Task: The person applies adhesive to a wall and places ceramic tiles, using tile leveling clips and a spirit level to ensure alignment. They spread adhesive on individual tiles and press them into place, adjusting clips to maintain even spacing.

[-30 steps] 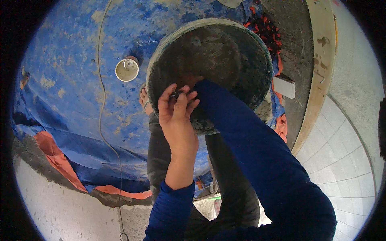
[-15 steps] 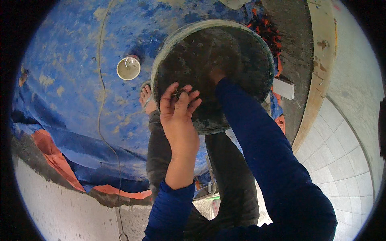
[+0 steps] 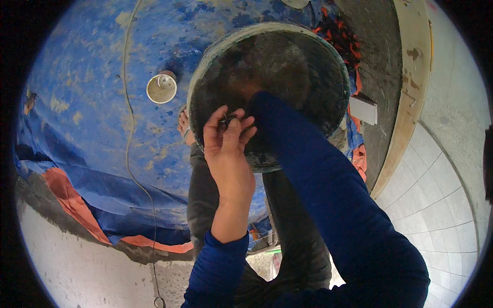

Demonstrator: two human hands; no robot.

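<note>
A large round black tub point(image 3: 197, 77) with a pale, caked rim stands in front of me, dark inside. Over its near left edge my left hand point(image 3: 227, 136) is held palm up, the fingers curled and pinching a small dark piece point(image 3: 227, 119) too small to name. My right hand point(image 3: 247, 89) reaches deep into the tub. Only a dim patch of skin shows past the blue sleeve, so its fingers, and anything in them, are hidden in the murk.
A small white cup or pot point(image 3: 162, 88) stands on the stained blue tarp point(image 3: 92, 77), with a cable point(image 3: 129, 102) running beside it. Right of the tub lie a white block point(image 3: 363, 110) and red-orange scraps point(image 3: 345, 43). Beyond are a wooden board point(image 3: 411, 77) and pale tiles point(image 3: 426, 200).
My right arm has moved left inside the tub, toward my left hand. The tub has shifted slightly left in view. The left hand stays nearly still with its small dark piece.
</note>
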